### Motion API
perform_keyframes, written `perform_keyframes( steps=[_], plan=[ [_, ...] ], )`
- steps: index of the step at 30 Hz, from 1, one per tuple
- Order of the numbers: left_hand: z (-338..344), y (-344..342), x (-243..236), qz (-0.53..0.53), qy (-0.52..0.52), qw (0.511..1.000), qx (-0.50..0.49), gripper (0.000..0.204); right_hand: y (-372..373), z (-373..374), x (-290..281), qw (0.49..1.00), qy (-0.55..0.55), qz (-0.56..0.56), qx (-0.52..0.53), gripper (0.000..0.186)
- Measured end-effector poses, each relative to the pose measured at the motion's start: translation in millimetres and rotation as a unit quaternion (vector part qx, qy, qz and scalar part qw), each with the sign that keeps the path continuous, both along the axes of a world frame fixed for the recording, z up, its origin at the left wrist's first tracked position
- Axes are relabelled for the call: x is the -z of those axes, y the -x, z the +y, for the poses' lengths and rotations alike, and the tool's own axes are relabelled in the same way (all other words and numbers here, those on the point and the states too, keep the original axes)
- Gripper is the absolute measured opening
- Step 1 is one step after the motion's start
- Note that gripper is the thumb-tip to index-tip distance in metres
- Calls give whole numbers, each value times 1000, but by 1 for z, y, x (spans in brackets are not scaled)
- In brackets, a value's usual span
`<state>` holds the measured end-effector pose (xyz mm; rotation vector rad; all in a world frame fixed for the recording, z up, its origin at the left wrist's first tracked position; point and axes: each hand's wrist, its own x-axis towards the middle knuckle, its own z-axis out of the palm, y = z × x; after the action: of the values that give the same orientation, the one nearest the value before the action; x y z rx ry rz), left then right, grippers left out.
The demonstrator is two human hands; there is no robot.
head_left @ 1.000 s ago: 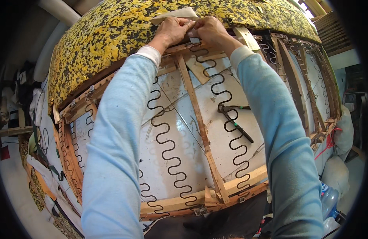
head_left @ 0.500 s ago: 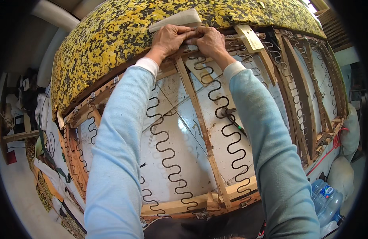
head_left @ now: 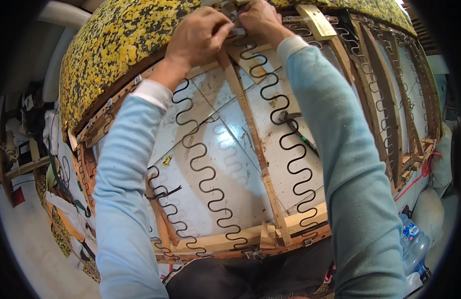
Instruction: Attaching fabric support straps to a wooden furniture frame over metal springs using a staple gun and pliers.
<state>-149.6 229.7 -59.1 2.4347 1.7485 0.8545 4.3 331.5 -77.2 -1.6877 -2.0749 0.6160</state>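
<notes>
Two bare hands, in light blue sleeves with pale cuffs, are brought close together at the far edge of a wooden frame [head_left: 213, 242], where yellow-and-black foam padding [head_left: 116, 60] is fitted along the border. The left hand [head_left: 198, 37] is held with its fingers curled and its thumb drawn near the forefinger; whether anything is pinched there cannot be told. The right hand [head_left: 260, 20] is bent at the fingers against the same edge, its fingertips hidden from view, so its grip cannot be told either. Between the two, a small greyish piece [head_left: 229, 10] is seen at the padding's border, too blurred to be identified. To the right of the right hand, a pale wooden block [head_left: 316, 22] is set across the far edge. The frame is spanned by zigzag springs [head_left: 203, 172] and divided by a narrow slat [head_left: 248, 127] running from the far edge to the near one. Through the openings, a white tiled floor [head_left: 230, 184] is seen. A tool with green-marked handles [head_left: 296, 128] is glimpsed by a spring right of the slat, partly covered by the right sleeve. Beyond the frame's near right corner, a clear blue bottle [head_left: 415, 246] is placed.
</notes>
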Motion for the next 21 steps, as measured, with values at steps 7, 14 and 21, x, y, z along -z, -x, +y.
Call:
perform_keyframes(
  steps=[7, 14, 21],
  plan=[
    [11, -22, 4, 302, 108, 942, 98, 21, -5, -12, -25, 984, 131, 117, 6, 40],
    [-4, -45, 9, 263, 117, 957, -41, 23, -15, -12, -6, 995, 0, 91, -28, 20],
    [-9, -57, 21, 176, 203, 959, -90, 61, -16, 3, 7, 996, -28, 81, -29, 26]
  ],
)
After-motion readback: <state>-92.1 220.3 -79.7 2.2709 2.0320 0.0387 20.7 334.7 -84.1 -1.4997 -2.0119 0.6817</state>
